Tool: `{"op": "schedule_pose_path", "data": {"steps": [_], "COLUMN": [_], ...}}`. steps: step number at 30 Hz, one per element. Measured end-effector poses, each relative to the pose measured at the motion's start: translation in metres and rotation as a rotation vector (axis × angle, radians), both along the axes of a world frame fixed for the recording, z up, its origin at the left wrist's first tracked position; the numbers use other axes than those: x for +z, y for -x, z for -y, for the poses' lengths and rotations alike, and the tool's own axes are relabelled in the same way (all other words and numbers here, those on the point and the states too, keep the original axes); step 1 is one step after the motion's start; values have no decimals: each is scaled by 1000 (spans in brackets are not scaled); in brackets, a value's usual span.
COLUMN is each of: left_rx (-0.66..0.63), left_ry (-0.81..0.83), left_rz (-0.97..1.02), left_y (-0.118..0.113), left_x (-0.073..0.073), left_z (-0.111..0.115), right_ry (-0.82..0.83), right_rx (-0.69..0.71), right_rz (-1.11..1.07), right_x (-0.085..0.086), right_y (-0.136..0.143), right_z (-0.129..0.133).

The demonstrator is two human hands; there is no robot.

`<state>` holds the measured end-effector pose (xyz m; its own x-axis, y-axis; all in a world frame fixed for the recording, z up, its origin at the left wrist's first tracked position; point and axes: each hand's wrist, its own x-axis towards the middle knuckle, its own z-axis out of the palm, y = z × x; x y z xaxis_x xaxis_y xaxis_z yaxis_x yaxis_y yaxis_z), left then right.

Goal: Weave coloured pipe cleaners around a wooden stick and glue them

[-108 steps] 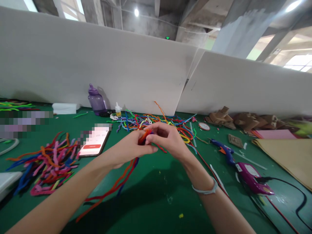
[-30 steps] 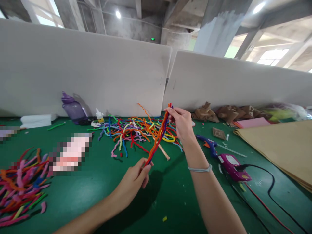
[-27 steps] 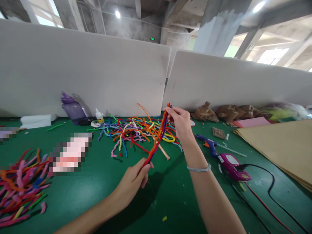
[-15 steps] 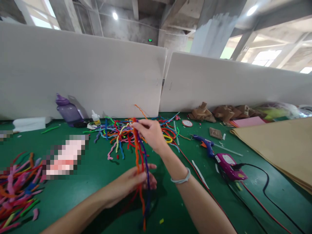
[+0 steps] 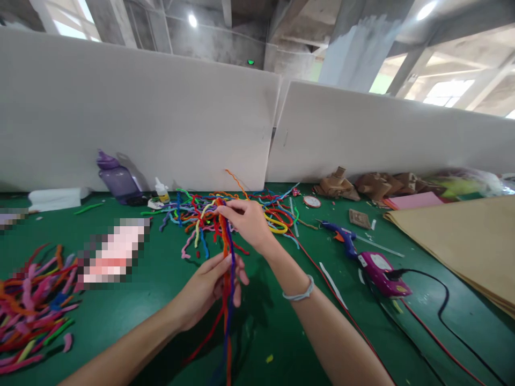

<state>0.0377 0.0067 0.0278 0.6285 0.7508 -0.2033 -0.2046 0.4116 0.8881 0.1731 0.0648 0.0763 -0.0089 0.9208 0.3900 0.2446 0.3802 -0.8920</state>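
Long fuzzy pipe cleaners [image 5: 232,241] in orange, red and dark purple hang as a bunch in front of me. My right hand [image 5: 250,222] is closed in a pinch on their upper end. Lower down, my left hand [image 5: 207,281] grips the strands, its thumb in front and its fingers curled behind. Below it, a red strand [image 5: 209,333] splays off to the left, and the purple and orange ends hang down, blurred. Behind the hands lies a tangled heap of many-coloured pipe cleaners [image 5: 197,220] on the green table [image 5: 281,332].
A second pipe cleaner pile [image 5: 32,311] lies at left, near a pixelated patch. Behind stand a purple bottle [image 5: 118,179] and a small glue bottle [image 5: 161,190]. At right are a blue glue gun [image 5: 341,238], a magenta power box [image 5: 382,273] with cables, and brown paper [image 5: 454,230]. White panels [image 5: 161,118] close the back.
My left hand has moved up the strands, closer to my right hand, and its fingers have closed around them. The red strand now swings out leftward. The view has shifted slightly.
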Motion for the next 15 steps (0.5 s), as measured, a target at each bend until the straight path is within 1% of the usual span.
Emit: {"op": "schedule_pose_path", "data": {"steps": [2, 4, 8, 10, 12, 15], "left_rx": [13, 59, 125, 127, 134, 137], "left_ry": [15, 2, -96, -125, -143, -183], "left_rz": [45, 56, -26, -61, -79, -131], "left_y": [-1, -2, -1, -1, 0, 0], "left_x": [0, 0, 1, 1, 2, 3], "left_z": [1, 2, 2, 2, 1, 0], "right_ry": [12, 11, 28, 78, 142, 213], "right_rx": [-4, -18, -25, 16, 88, 171], "right_rz": [-13, -32, -114, -235, -399, -599], "right_x": [1, 2, 1, -2, -4, -2], "right_y": [-1, -4, -9, -11, -13, -16], "right_z": [0, -1, -4, -6, -8, -8]}}
